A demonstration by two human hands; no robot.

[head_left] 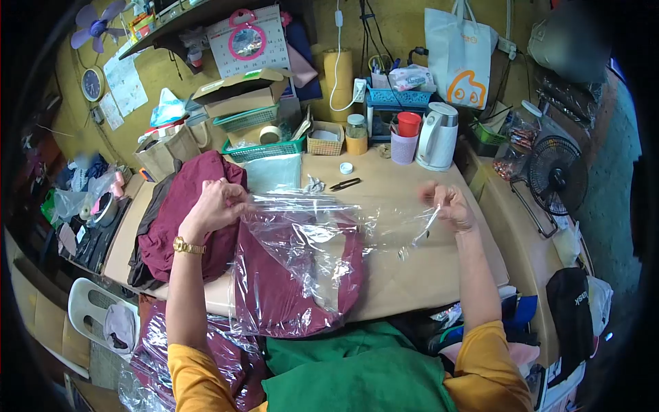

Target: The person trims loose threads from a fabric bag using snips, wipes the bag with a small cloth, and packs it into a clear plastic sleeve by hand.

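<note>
My left hand [218,204] grips the upper left edge of a clear plastic bag [309,233] spread over the table. A folded maroon garment [288,281] lies inside the bag near the table's front edge. My right hand [449,204] pinches a thin strip of clear plastic at the bag's right end, a little above the table top. A gold watch is on my left wrist.
A pile of maroon clothes [185,220] sits at the table's left. Black snips [345,183], a white cap, a kettle [437,136], a pink cup [404,145] and green baskets [264,147] stand at the back. A fan [557,175] is at right.
</note>
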